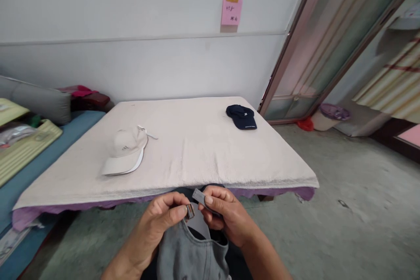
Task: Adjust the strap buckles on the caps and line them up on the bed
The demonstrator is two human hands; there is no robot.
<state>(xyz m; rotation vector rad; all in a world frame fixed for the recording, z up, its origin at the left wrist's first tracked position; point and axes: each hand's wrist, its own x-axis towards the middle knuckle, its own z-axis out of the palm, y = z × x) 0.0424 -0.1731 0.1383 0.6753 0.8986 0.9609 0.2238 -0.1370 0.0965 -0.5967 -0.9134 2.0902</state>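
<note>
A grey cap (187, 253) is held low at the near edge of the table, its back opening facing up. My left hand (164, 216) pinches a small metal buckle (190, 211) at the left side of that opening. Between the thumb and fingers of my right hand (223, 210) is the grey strap (199, 196), its free end pointing up and left. Strap and buckle are apart. A cream cap (126, 151) lies on the left part of the table, and a navy cap (242, 117) sits at the back right.
The table (193, 140) has a pale cover over a purple cloth. To the left stands a blue bench (78, 124) with a grey cushion (39, 98). A pink note (231, 12) hangs on the wall. A lined bin (323, 120) stands right, by a sliding door.
</note>
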